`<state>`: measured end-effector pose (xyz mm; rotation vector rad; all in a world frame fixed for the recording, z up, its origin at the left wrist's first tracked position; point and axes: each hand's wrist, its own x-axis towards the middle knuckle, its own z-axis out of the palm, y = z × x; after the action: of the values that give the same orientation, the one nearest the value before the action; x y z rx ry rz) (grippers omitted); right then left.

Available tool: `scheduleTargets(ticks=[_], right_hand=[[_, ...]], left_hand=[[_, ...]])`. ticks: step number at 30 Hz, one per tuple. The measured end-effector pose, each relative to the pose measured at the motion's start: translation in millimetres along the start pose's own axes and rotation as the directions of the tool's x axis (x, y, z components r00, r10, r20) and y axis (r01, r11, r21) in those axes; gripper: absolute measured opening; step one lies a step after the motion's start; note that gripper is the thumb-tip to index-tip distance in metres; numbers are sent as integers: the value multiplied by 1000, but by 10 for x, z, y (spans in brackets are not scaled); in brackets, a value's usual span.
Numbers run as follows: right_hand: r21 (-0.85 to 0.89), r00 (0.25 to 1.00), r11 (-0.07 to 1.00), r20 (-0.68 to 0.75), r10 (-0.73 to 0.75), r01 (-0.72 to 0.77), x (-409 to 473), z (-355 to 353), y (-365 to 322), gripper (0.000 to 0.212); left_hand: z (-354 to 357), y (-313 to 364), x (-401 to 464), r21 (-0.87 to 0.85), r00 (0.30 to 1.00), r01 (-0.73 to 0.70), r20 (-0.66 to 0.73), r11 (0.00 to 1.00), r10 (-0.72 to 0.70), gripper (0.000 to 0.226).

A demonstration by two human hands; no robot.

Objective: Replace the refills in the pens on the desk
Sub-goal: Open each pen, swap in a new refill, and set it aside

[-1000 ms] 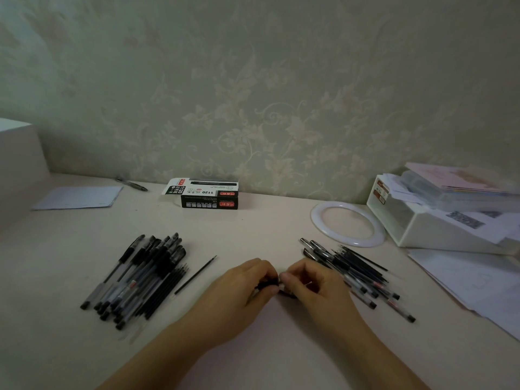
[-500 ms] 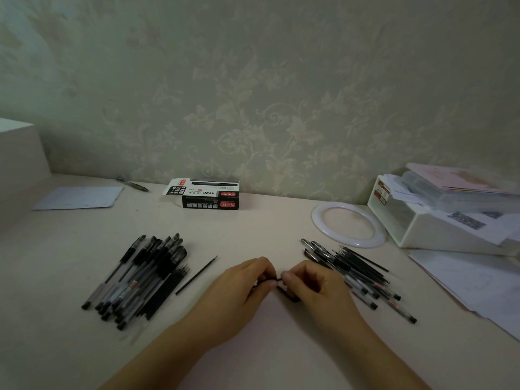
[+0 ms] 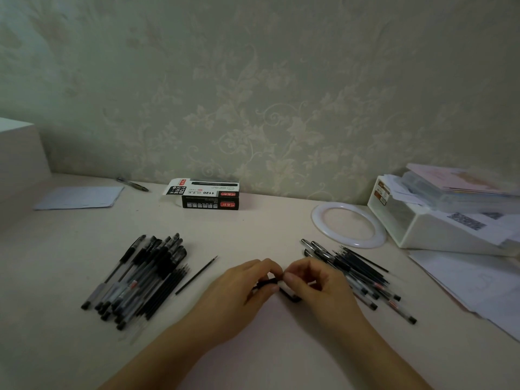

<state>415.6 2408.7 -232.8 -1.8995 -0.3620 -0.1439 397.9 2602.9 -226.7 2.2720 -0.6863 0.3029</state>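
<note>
I see the table [image 3: 253, 229] carrying a heap of pens [image 3: 138, 277] at left and another pile [image 3: 357, 274] at right. Between them, my left hand [image 3: 242, 291] and right hand [image 3: 318, 288] meet, each grip pinching one end of a black pen [image 3: 267, 283].

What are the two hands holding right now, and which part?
A pen: left hand grips its dark end, right hand pinches the other; exact parts are hidden.
</note>
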Motion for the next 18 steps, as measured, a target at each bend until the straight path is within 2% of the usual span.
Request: scheduleTargets(ticks=[3, 6, 10, 14, 18], right_hand=[[53, 998, 999, -62, 14, -11, 14, -8, -15, 20], [73, 979, 997, -198, 39, -24, 25, -36, 2, 22], [-117, 952, 993, -307, -11, -26, -8, -61, 32, 21], [-396, 978, 918, -176, -110, 32, -34, -34, 57, 20], [-455, 989, 889, -100, -111, 54, -26, -28, 85, 17]], left_hand=[[0, 5, 2, 29, 1000, 14, -7, 999, -14, 19], [0, 3, 0, 52, 1000, 30, -11, 998, -29, 21], [-10, -5, 1, 68, 999, 53, -12, 996, -52, 24], [-6, -17, 3, 81, 998, 63, -12, 995, -62, 30], [-4, -21, 5, 90, 997, 74, -2, 993, -74, 34]])
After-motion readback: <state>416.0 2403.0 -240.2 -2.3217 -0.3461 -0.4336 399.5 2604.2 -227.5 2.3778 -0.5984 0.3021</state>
